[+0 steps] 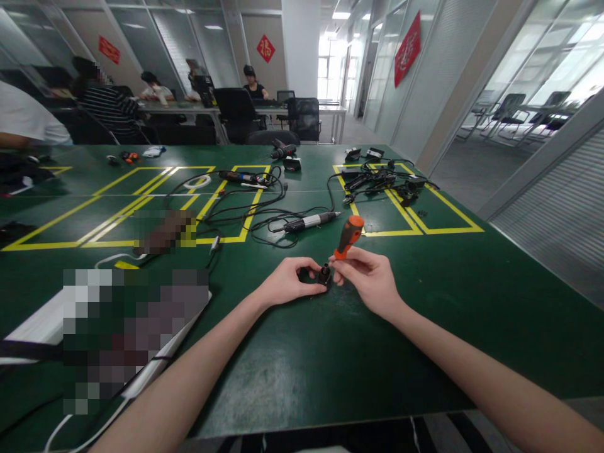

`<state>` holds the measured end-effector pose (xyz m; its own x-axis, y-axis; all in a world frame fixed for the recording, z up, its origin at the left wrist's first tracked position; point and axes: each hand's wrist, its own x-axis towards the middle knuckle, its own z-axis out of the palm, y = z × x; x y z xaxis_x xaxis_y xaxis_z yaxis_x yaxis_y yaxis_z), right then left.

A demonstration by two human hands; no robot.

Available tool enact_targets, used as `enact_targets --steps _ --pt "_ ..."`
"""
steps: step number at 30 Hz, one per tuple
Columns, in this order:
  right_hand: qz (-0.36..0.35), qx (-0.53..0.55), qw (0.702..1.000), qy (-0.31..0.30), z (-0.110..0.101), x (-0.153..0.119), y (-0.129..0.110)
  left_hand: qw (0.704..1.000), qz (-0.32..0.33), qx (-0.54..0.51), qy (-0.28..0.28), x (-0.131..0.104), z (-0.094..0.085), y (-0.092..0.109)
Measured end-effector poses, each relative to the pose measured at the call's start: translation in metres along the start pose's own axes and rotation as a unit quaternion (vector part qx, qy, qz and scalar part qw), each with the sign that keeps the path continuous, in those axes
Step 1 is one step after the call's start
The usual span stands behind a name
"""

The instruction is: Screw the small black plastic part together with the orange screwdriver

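Note:
A small dark cylindrical part (324,275) is pinched between the thumb and fingers of my left hand (289,281), low over the green table (264,365). My right hand (370,277) is closed on a screwdriver (350,237) with an orange and dark grey handle. The handle rises tilted above the fingers, and its lower end is close to the dark part. Whether the tip touches the part cannot be made out. Both hands are near each other at the middle of the table.
Beyond my hands lies a grey-black electric screwdriver (309,221) with tangled cables. Black adapters and cords (377,181) are at the back right, a drill-like tool (283,150) at the back. A white-edged item (165,346), partly pixelated, lies left of my left forearm. People sit beyond the table.

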<state>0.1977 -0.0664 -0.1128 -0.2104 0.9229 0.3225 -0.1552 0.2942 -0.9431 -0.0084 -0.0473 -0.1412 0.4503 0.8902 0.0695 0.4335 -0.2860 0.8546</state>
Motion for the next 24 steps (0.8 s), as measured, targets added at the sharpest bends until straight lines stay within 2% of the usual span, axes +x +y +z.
enact_targets --steps 5,15,19,24 --pt "0.006 0.037 0.999 -0.003 -0.0004 -0.0011 0.0035 1.000 -0.002 0.005 0.000 -0.0004 0.0000 0.0017" --pt "-0.011 -0.023 0.999 0.027 -0.0008 0.0014 -0.0010 0.998 0.046 0.048 0.023 -0.0016 0.0015 0.0029" --pt "0.012 0.005 1.000 0.011 -0.0024 0.0012 -0.0006 0.996 0.059 0.067 0.027 -0.0025 0.0016 0.0040" --pt "0.006 0.023 1.000 -0.006 0.0001 -0.0010 -0.0006 0.992 0.078 0.092 0.033 -0.0026 0.0018 0.0021"
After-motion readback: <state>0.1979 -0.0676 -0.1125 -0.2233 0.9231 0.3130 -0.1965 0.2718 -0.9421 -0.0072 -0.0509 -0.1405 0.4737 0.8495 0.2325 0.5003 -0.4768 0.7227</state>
